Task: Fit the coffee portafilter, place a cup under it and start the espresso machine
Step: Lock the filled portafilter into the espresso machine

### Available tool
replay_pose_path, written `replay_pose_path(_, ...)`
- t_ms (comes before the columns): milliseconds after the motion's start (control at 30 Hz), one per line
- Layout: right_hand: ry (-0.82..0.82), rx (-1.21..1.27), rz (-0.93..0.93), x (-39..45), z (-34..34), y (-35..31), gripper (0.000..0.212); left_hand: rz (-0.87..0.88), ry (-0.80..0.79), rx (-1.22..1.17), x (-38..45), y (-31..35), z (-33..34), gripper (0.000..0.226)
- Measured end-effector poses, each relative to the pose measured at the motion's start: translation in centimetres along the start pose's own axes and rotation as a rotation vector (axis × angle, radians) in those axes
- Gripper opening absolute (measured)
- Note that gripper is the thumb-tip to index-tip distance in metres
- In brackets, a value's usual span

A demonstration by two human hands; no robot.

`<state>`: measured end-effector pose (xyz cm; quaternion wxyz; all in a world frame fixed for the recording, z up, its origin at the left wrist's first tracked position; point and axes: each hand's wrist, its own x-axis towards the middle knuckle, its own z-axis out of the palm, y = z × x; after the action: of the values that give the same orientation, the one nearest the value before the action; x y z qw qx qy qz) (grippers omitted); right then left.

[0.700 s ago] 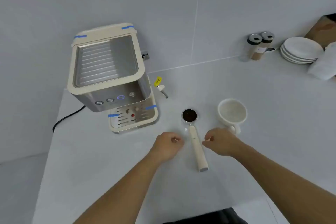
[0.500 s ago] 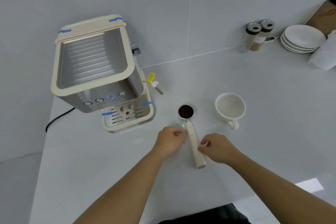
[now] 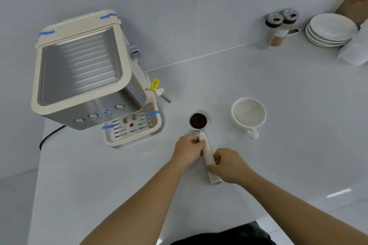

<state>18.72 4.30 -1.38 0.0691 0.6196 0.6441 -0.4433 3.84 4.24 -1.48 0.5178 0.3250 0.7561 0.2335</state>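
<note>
The portafilter (image 3: pixel 208 157) lies on the white counter, its metal basket full of dark coffee grounds (image 3: pixel 198 120) and its cream handle pointing toward me. My left hand (image 3: pixel 187 150) grips the handle near the basket. My right hand (image 3: pixel 229 165) closes around the handle's lower half. A cream and steel espresso machine (image 3: pixel 87 77) stands at the left, one button lit blue, with its drip tray (image 3: pixel 132 129) in front. A white cup (image 3: pixel 248 116) sits upright to the right of the basket, handle toward me.
The steam wand (image 3: pixel 164 96) with a yellow tag juts from the machine's right side. Two shaker jars (image 3: pixel 278 28), a stack of white plates (image 3: pixel 330 30) and a white cloth (image 3: pixel 356 47) stand at the back right. A black power cord (image 3: pixel 50 135) runs left of the machine.
Both hands have closed in from either side of the handle and now hold it. The portafilter still lies on the counter. The head view shifted slightly.
</note>
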Motion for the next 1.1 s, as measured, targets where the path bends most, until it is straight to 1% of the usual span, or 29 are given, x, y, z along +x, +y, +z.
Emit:
replay_pose_path(67,-0.002,-0.011,0.001,-0.1,0.0,-0.1,0.029,-0.013,-0.005,-0.024,0.1,0.0,0.1,0.019)
replay_pose_path(167,-0.01,-0.029,-0.011,-0.3,-0.1,-0.3,0.027,-0.034,0.008,-0.049,0.2,-0.1,0.1,0.026)
replay_pose_path(200,-0.014,-0.037,-0.017,-0.4,-0.2,-0.4,0.025,-0.042,0.008,-0.064,0.2,-0.2,0.1,0.024)
replay_pose_path(300,-0.017,-0.034,-0.024,-0.7,-0.4,-0.7,0.023,-0.046,0.01,-0.12,-0.3,0.0,-0.3,0.009)
replay_pose_path(333,-0.021,-0.028,-0.027,-0.9,-0.5,-0.9,0.024,-0.042,0.013,-0.138,-0.3,-0.1,-0.4,0.008)
replay_pose_path(467,-0.022,0.014,-0.055,-1.9,-0.7,-2.0,0.027,-0.054,-0.005,-0.279,-1.4,-0.5,-1.3,0.013)
replay_pose_path(567,-0.066,0.062,-0.056,-2.4,-1.3,-2.5,0.027,-0.051,-0.003,-0.369,-1.7,-0.3,-1.8,0.015)
replay_pose_path(600,-0.054,-0.001,-0.173,-5.4,0.8,-6.4,0.026,0.008,0.075,-0.452,-5.1,-2.6,-6.1,0.014)
replay_pose_path(633,-0.054,0.011,-0.188,-6.2,1.2,-7.5,0.026,0.051,0.084,-0.498,-5.8,-3.2,-7.3,0.014)
replay_pose_path(767,-0.08,0.092,-0.175,-6.4,0.8,-8.2,0.026,0.061,0.081,-0.515,-5.8,-3.0,-8.2,0.013)
replay_pose_path(867,-0.125,0.221,-0.163,-6.3,0.8,-7.8,0.03,0.063,0.082,-0.508,-6.1,-2.7,-8.5,0.014)
replay_pose_path(967,-0.216,0.369,-0.135,-6.2,0.6,-7.9,0.031,0.067,0.075,-0.501,-6.2,-2.9,-8.9,0.015)
replay_pose_path(1100,-0.365,0.529,-0.11,-6.6,1.0,-8.5,0.026,0.068,0.063,-0.509,-7.1,-3.2,-9.7,0.011)
